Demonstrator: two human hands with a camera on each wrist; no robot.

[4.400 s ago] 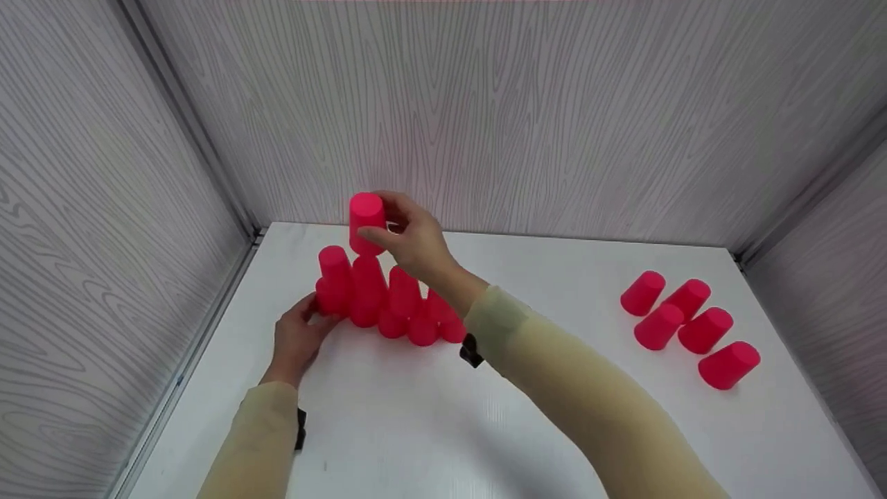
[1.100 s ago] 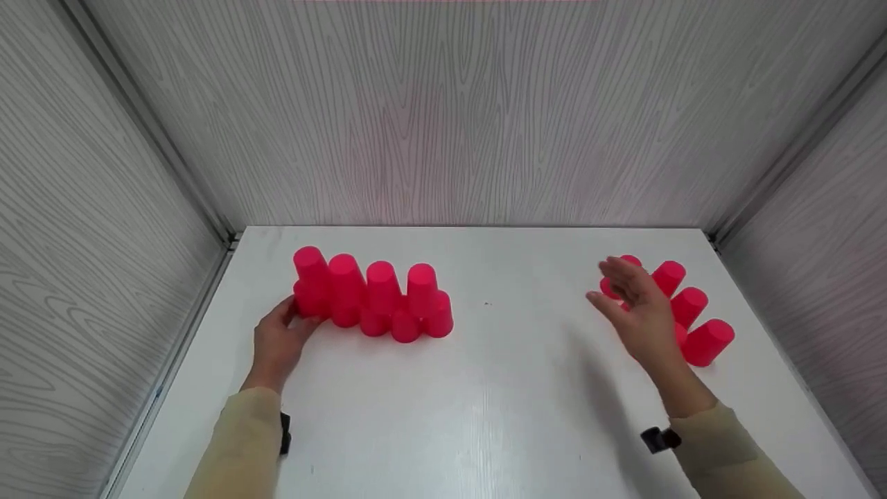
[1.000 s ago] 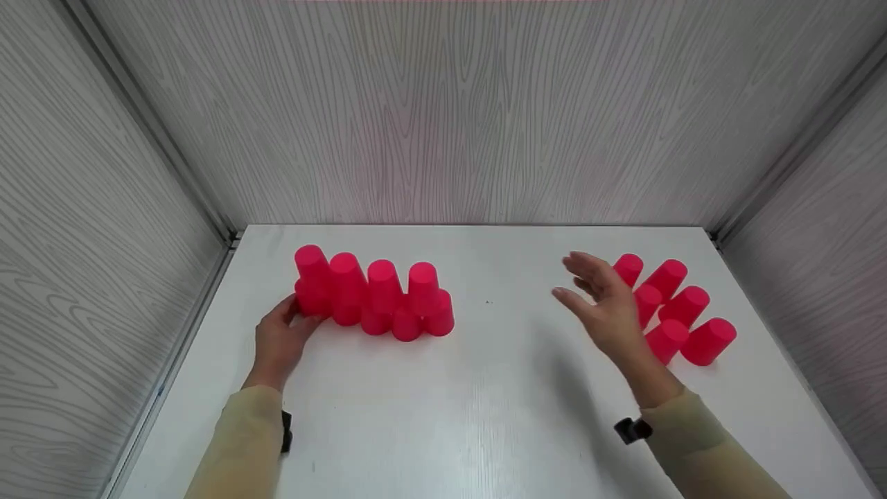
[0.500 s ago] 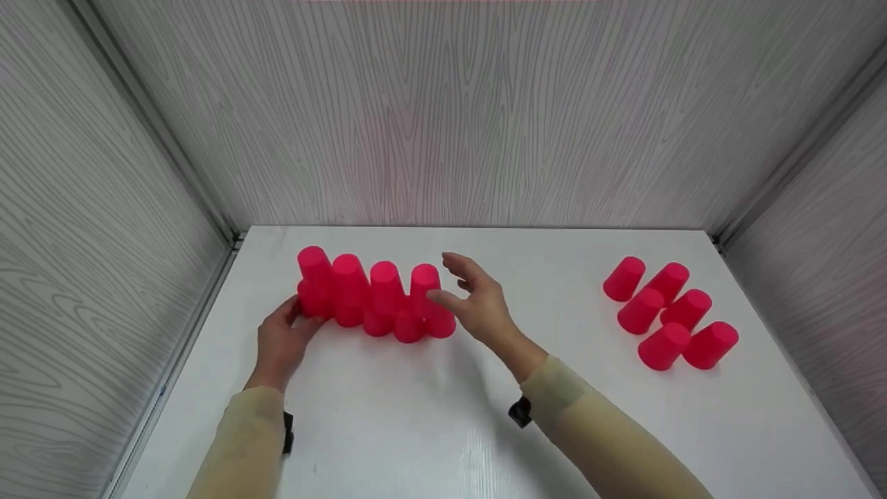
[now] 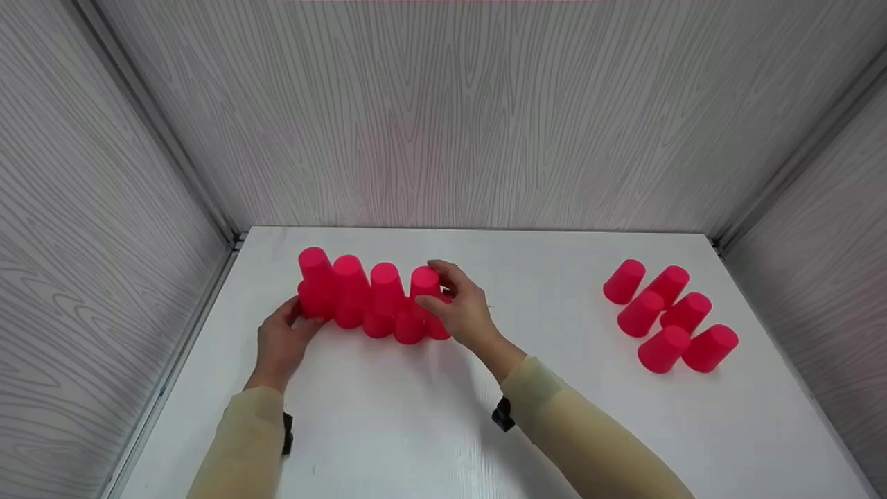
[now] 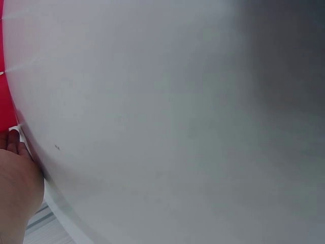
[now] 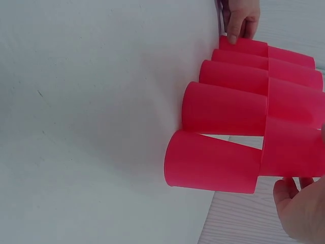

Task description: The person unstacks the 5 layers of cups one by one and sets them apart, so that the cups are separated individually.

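Pink cups stand upside down in two tiers at the left of the white table (image 5: 388, 430). My left hand (image 5: 283, 339) holds the leftmost lower cup (image 5: 313, 302) between thumb and fingers. My right hand (image 5: 463, 309) curls thumb and fingers round the rightmost upper cup (image 5: 424, 280), which sits on the lower row. In the right wrist view the upper cup (image 7: 292, 150) rests across the end lower cup (image 7: 213, 165), with my right hand (image 7: 304, 211) at its side. The left wrist view shows mostly tabletop, my left hand (image 6: 18, 175) and a sliver of cup (image 6: 7, 104).
Several more pink cups (image 5: 641, 313) stand upside down in a cluster on the right side of the table. Grey wood-patterned walls (image 5: 471, 125) close off the back and both sides.
Earlier my right hand held a cup above the row; the right cluster has since gained one. From there my right hand has swung left to the rightmost upper cup. My left hand stays put.
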